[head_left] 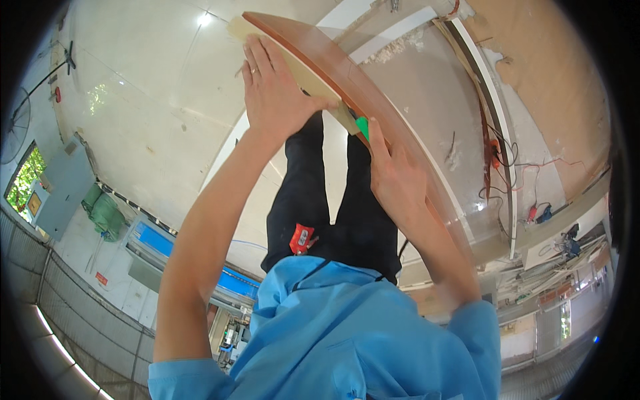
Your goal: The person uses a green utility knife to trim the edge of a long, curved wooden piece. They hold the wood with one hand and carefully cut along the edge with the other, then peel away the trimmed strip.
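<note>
A large board with a glossy top and a reddish-brown edge [303,50] runs diagonally across the upper middle. Along that edge lies a thin tan strip [308,77], its near end sticking out beside my right hand. My left hand [272,93] rests flat on the strip, fingers stretched out and thumb pointing right along it. My right hand [398,177] is closed round a green-handled tool [362,127], with the forefinger laid along it. The tool's dark front end meets the strip at the board's edge; its tip is too small to make out.
Power tools with cords [495,153] lie to the right by a long white-edged panel [490,113]. Stacked offcuts [557,283] are farther right. A grey cabinet [65,190], a green bundle [103,212] and a standing fan [19,120] are at the left. A red tag [301,238] hangs at my waist.
</note>
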`<state>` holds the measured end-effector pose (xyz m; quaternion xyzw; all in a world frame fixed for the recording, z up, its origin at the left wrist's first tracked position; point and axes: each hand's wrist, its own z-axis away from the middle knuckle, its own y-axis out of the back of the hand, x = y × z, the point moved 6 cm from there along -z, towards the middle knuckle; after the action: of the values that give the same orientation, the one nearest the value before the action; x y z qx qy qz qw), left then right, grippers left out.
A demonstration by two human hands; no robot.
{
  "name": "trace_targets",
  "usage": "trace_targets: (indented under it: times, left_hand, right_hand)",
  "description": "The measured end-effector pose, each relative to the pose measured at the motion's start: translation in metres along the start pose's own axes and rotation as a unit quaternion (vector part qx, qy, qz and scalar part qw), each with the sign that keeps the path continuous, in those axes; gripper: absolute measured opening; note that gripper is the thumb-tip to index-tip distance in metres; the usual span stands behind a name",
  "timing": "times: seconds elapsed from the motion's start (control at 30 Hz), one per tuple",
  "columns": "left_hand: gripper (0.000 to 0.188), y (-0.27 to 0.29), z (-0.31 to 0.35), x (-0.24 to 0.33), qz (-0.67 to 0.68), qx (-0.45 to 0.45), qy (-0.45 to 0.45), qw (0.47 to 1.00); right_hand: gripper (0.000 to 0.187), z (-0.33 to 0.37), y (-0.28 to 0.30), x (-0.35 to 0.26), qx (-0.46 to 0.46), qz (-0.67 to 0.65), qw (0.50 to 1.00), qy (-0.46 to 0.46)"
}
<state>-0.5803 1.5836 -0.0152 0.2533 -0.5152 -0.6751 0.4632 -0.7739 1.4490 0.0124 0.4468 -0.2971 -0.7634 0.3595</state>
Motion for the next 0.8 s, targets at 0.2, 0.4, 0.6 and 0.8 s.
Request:
trace_targets:
  times: [0.2, 0.4, 0.6, 0.8]
  left_hand:
    - [0.157, -0.001, 0.002, 0.002, -0.014, -0.030, 0.016, 0.999]
    - [0.160, -0.003, -0.003, 0.002, -0.005, -0.041, 0.032, 0.999]
    - [0.161, -0.008, -0.002, -0.002, -0.023, -0.042, 0.027, 0.998]
    - [0.157, -0.006, -0.006, -0.002, -0.022, -0.025, 0.018, 0.999]
  right_hand:
    - [0.072, -0.003, 0.016, -0.009, 0.004, 0.029, 0.999, 0.026]
    - [0.068, -0.011, 0.018, -0.016, -0.071, 0.073, 0.995, 0.011]
    - [0.077, 0.007, 0.019, -0.005, -0.166, 0.085, 0.981, -0.054]
    - [0.068, 0.019, 0.017, 0.010, -0.175, 0.057, 0.983, -0.026]
